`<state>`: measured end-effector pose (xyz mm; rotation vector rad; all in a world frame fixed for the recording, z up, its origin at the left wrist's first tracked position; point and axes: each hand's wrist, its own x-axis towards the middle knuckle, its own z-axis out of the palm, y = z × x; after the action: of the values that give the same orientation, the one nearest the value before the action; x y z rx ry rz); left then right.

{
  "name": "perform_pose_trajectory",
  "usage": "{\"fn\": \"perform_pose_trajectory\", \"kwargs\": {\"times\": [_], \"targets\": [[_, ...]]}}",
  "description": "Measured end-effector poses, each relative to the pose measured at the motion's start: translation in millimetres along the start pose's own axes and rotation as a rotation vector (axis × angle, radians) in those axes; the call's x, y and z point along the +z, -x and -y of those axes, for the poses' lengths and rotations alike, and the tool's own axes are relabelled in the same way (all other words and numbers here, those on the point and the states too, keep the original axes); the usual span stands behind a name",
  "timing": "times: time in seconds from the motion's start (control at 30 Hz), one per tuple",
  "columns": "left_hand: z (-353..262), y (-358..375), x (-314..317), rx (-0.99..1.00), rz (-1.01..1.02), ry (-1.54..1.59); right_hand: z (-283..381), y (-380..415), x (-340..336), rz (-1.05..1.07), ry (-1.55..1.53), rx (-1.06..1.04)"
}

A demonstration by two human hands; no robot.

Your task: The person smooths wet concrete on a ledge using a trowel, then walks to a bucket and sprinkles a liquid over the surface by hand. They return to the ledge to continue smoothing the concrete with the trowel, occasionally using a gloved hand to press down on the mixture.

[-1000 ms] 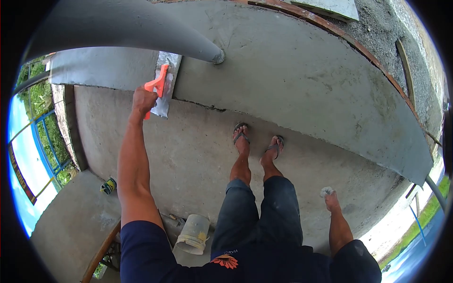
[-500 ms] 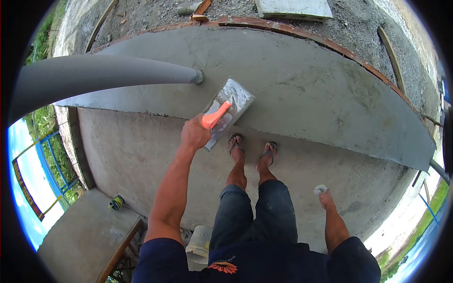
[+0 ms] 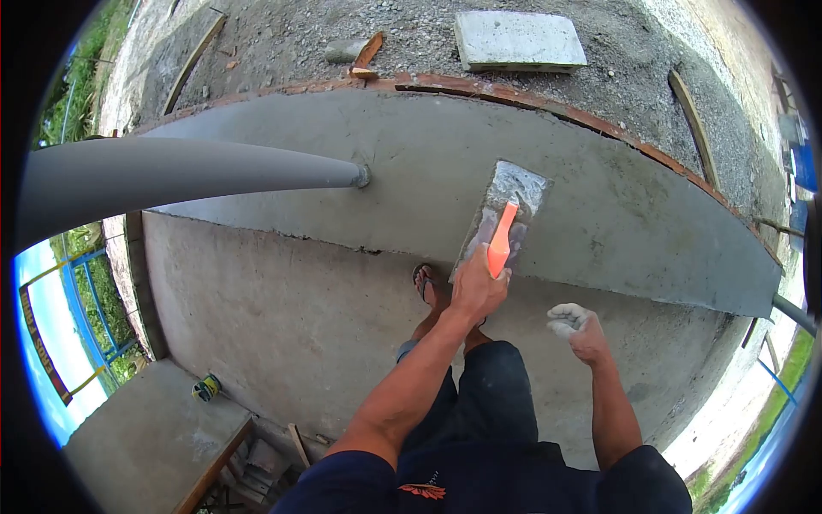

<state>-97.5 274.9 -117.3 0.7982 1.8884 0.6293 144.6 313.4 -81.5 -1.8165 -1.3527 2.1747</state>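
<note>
My left hand [image 3: 479, 287] is closed around the orange handle of a plastering trowel [image 3: 518, 187]. The trowel's long rectangular blade is smeared with wet cement and lies against the smooth grey cement strip [image 3: 419, 171], its near end at the strip's edge. To the right, my right hand [image 3: 582, 330] hangs over the lower floor. Its fingers are pale with cement or some covering, loosely bent and apart, and I see nothing held in them.
A thick grey pipe [image 3: 214, 174] rises from the strip on the left. Wooden form boards [image 3: 548, 104] line the far edge, with gravel and a concrete block [image 3: 518, 43] beyond. My sandalled foot [image 3: 423, 281] stands below the strip's edge. A yellow-green tape measure-like object [image 3: 206, 388] lies lower left.
My left hand has carried the trowel to the right across the strip, away from the pipe. My right hand has moved slightly up and left, its fingers more visible. The view has shifted a little.
</note>
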Motion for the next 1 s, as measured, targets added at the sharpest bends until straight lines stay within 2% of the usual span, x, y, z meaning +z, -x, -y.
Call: {"fn": "perform_pose_trajectory", "kwargs": {"times": [0.03,0.1,0.17,0.27,0.3,0.33,0.37,0.4,0.5,0.6,0.73,0.8,0.9,0.97,1.0], "targets": [[-6.7,-0.6,4.1,0.043,-0.023,0.063,41.6,-15.4,15.9,0.035,0.027,-0.052],[-21.4,0.6,3.1,0.272,-0.049,0.162,102.1,-45.2,45.1,0.104,0.063,-0.163],[-23.2,1.8,-7.7,0.456,-0.039,0.232,134.7,-68.9,71.0,0.119,0.014,-0.223],[-37.1,35.4,-86.8,0.535,-0.137,0.057,159.2,-107.4,96.4,0.064,0.042,-0.228],[-16.2,45.6,-102.4,0.486,-0.119,0.051,166.7,-122.8,102.5,0.053,0.084,-0.224],[11.1,55.7,-117.1,0.436,-0.104,0.043,175.5,-143.0,108.1,0.007,0.368,-0.375],[39.8,64.8,-134.3,0.275,-0.1,0.03,185.1,-163.0,115.5,-0.036,0.649,-0.52],[63.6,74.4,-154.4,0.109,-0.093,0.012,197.3,-178.8,129.3,-0.015,0.698,-0.52],[86.8,84.6,-212.0,0.007,-0.386,0.006,235.7,-227.9,178.6,0.126,0.976,-0.411],[41.2,71.5,-248.9,0.106,-0.695,0.138,248.9,-264.7,218.0,0.231,1.11,-0.405],[14.9,38.1,-288.5,0.543,-0.903,-0.032,236.5,-294.7,243.0,0.237,1.269,-0.439],[-16.5,22.6,-301.3,0.668,-1.001,-0.165,249.8,-291.7,243.2,0.243,1.299,-0.393],[-68.7,-2.3,-300.2,0.777,-1.081,-0.176,264.6,-304.7,251.5,0.163,1.279,-0.454],[-75.0,-11.7,-300.5,0.81,-1.101,-0.05,278.6,-320.7,255.6,0.142,1.294,-0.453],[-75.9,-12.1,-296.1,0.738,-1.115,-0.001,288.4,-330.8,256.3,0.125,1.3,-0.456]]}}
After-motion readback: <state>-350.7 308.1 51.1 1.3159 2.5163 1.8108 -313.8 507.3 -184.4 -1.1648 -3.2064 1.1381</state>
